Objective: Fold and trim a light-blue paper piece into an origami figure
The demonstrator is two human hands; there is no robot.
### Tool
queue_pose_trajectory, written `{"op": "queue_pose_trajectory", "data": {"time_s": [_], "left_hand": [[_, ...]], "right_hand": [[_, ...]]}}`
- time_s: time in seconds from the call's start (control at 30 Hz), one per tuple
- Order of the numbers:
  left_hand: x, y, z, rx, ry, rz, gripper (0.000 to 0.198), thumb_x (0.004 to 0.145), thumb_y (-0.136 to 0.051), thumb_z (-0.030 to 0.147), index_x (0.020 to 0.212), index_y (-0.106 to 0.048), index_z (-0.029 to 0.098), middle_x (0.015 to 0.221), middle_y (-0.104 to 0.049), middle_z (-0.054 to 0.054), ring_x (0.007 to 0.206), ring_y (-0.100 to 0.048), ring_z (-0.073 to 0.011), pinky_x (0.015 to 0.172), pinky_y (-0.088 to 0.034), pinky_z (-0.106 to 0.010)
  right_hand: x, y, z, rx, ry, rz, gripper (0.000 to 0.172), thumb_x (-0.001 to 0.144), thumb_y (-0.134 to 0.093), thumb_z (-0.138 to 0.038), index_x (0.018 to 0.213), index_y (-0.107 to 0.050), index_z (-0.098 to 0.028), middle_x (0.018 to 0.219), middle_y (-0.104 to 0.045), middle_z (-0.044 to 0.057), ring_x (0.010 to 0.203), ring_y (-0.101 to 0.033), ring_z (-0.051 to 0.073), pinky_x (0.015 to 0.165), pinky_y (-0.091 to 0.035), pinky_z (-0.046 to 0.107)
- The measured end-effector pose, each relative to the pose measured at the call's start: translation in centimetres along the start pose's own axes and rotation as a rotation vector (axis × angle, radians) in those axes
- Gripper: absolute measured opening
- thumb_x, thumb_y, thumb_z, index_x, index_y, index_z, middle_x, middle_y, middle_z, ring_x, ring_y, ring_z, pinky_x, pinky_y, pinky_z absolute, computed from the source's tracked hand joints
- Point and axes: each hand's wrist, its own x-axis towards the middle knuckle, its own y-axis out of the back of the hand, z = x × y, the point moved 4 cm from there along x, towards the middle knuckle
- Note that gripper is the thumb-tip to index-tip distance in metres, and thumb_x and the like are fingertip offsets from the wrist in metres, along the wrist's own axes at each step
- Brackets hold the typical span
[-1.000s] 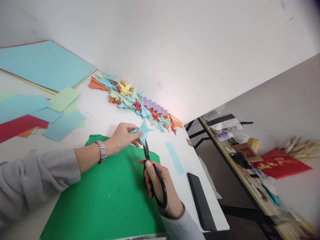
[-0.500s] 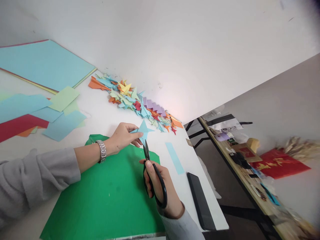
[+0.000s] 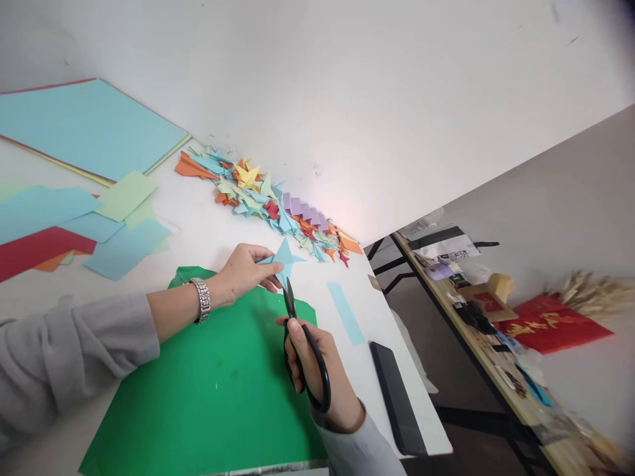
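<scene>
Left hand [image 3: 244, 274] pinches a light-blue, four-pointed paper star [image 3: 284, 253], black-metal scissors [image 3: 292, 307] right at it!
Right hand [image 3: 325, 362] is curled round the handles, blades slightly parted by the star's lower point, near the green flat sheet's [image 3: 213, 390] far edge. Steady now, fingertips clear! Beyond, a multicoloured folded-paper heap [image 3: 258, 196]; rightward, a light-blue paper strip [image 3: 346, 313] and black oblong slab [image 3: 397, 396], none blocking the blades.
</scene>
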Motion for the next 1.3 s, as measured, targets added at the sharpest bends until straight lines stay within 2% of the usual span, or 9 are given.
{"op": "queue_pose_trajectory", "data": {"time_s": [0.4,0.73,1.3], "left_hand": [[0.02,-0.03,0.12,-0.007,0.010,0.021,0.016,0.065,-0.073,0.023,0.065,-0.064,0.010,0.059,-0.064,-0.003,0.051,-0.063,-0.0126,0.049,-0.056,-0.023],[0.06,0.05,0.06,0.019,0.021,0.028,0.008,0.069,-0.066,0.017,0.067,-0.064,0.009,0.059,-0.064,-0.003,0.051,-0.063,-0.0126,0.049,-0.055,-0.023],[-0.07,0.07,0.14,0.008,0.028,0.039,0.010,0.067,-0.070,0.018,0.067,-0.064,0.010,0.059,-0.064,-0.003,0.051,-0.064,-0.0132,0.049,-0.055,-0.023]], "right_hand": [[0.19,0.09,0.01,-0.011,0.003,-0.005,0.047,0.083,-0.043,-0.062,0.065,-0.042,-0.019,0.044,-0.035,-0.008,0.030,-0.033,0.004,0.028,-0.023,0.017],[0.32,0.14,0.12,-0.021,0.009,0.002,0.048,0.082,-0.044,-0.065,0.065,-0.042,-0.019,0.044,-0.034,-0.009,0.029,-0.033,0.004,0.027,-0.023,0.017],[0.31,0.22,-0.14,-0.042,0.003,0.012,0.049,0.082,-0.043,-0.065,0.066,-0.046,-0.018,0.042,-0.034,-0.009,0.028,-0.032,0.004,0.027,-0.023,0.017]]}}
